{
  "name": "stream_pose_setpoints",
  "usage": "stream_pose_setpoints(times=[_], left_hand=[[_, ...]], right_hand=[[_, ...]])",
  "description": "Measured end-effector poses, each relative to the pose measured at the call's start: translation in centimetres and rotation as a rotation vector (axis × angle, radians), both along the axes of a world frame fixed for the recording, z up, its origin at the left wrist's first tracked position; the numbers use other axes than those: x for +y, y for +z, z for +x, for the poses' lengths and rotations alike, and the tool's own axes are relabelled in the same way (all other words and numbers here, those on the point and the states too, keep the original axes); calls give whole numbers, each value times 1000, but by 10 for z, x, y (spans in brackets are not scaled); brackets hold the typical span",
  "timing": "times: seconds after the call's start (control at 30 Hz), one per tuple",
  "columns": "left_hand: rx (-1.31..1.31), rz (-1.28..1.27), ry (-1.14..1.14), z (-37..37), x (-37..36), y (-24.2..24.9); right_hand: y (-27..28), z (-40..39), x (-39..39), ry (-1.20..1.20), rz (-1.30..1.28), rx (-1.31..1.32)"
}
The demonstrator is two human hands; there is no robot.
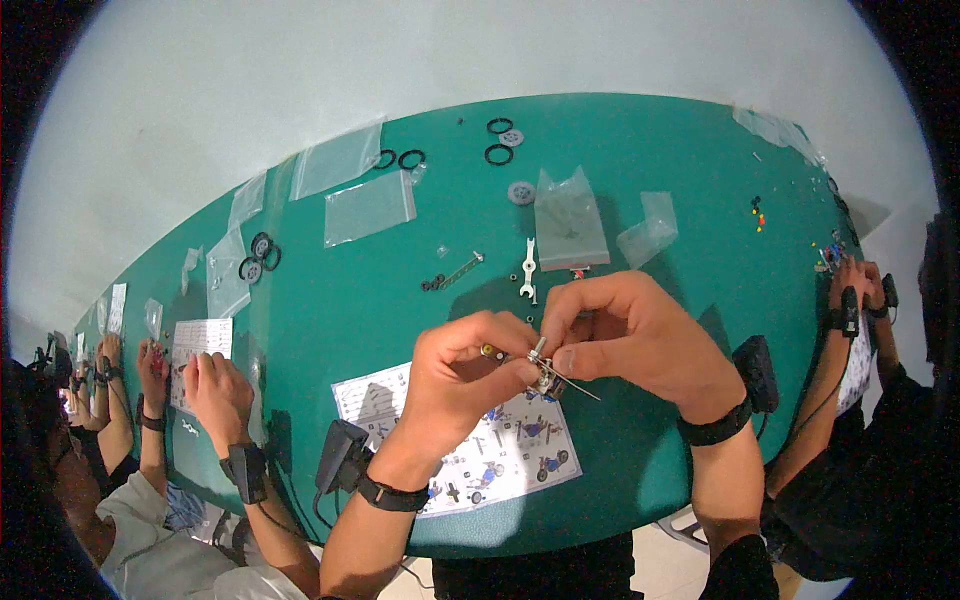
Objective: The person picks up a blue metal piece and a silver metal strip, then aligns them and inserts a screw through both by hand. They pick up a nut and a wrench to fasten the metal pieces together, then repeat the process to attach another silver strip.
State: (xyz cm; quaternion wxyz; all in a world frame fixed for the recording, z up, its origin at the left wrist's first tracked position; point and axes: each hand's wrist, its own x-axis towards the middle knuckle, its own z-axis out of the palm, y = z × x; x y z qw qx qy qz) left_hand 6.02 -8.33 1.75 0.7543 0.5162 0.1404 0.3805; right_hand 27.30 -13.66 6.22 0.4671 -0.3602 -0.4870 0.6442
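Both my hands meet over a printed instruction sheet on the green table. My left hand pinches a small metal assembly with a thin rod sticking out to the lower right. From the other side, my right hand closes its thumb and fingers on the same assembly. A yellow-tipped piece shows by my left fingers. Just beyond my hands lies a white wrench-shaped part. The fingertips partly hide the assembly.
Clear plastic bags, black rings, a grey wheel and a metal strip lie farther back on the green table. Co-workers' hands are at the left, others at the right, near small coloured parts.
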Motion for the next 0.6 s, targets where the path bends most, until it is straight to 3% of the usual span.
stream_pose_setpoints(times=[0.6], left_hand=[[70,-18,34,0,-1,6]], right_hand=[[3,-1,-2,-24,-7,-24]])
